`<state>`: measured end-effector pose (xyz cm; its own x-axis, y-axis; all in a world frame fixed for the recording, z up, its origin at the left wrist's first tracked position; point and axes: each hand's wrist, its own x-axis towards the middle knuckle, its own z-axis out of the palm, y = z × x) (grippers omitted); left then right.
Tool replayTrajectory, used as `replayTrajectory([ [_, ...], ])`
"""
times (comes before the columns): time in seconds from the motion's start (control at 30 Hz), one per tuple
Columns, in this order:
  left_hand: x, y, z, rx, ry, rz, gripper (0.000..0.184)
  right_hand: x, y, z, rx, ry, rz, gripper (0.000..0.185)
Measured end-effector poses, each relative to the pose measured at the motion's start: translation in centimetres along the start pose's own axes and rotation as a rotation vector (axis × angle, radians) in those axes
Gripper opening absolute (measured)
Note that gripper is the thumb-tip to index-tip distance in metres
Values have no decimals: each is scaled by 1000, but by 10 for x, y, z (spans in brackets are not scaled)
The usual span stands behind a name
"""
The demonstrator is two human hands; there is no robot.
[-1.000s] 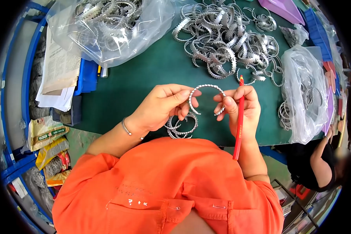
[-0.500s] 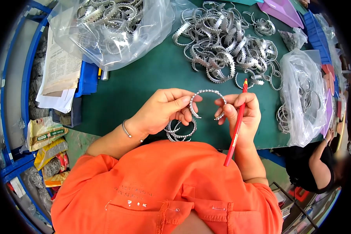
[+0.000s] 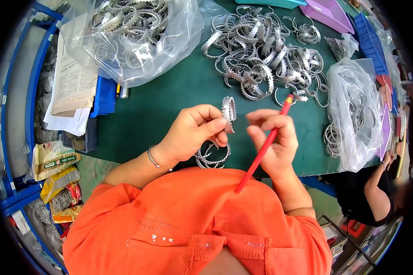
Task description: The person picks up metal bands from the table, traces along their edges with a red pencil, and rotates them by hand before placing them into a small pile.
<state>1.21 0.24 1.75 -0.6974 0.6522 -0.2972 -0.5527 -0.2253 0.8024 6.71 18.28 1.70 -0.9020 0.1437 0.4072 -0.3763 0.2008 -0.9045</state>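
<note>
My left hand (image 3: 195, 130) pinches a C-shaped silver metal ring (image 3: 228, 110) with toothed edges, between thumb and fingers. The ring is turned nearly edge-on above the green table. My right hand (image 3: 277, 142) is off the ring, just to its right, its fingertips blurred. A long red pencil (image 3: 259, 158) lies slanted in the grip of this hand, its upper end showing a yellow band. Below my left hand, a few similar toothed rings (image 3: 213, 160) lie near the table's front edge, partly hidden by the hand.
A big heap of toothed rings (image 3: 257, 50) covers the table's far middle. Clear plastic bags of rings stand at the upper left (image 3: 147, 64) and right (image 3: 353, 137). Papers (image 3: 73, 82) rest by a blue bin (image 3: 106, 94). A person (image 3: 376, 197) is at the right.
My right hand has let go of the ring and moved slightly left and down, with the pencil tilting further. The ring has turned from face-on to nearly edge-on in my left hand.
</note>
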Motion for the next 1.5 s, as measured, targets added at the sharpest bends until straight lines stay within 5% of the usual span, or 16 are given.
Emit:
replayTrajectory([
  [0.13, -1, 2, 10, 201, -10, 52, 14, 0, -1, 10, 66, -74, 53, 21],
  [0.4, 4, -3, 0, 308, 167, 326, 19, 3, -1, -4, 687, 39, 395, 23],
  [0.5, 5, 6, 4, 202, 193, 179, 26, 3, 0, -12, 855, 27, 419, 22],
  [0.57, 2, 10, 0, 88, -42, -38, 29, 3, 0, -13, 843, 41, 441, 21],
  [0.8, 0, 9, -4, 72, 46, -80, 27, -3, 0, -12, 495, 119, 379, 16],
  [0.97, 0, 8, -4, 42, 48, -77, 26, -11, 7, -16, 429, -22, 253, 45],
  [1.5, 0, 7, -6, -72, 37, -84, 28, -11, 11, -15, 217, -60, 106, 40],
])
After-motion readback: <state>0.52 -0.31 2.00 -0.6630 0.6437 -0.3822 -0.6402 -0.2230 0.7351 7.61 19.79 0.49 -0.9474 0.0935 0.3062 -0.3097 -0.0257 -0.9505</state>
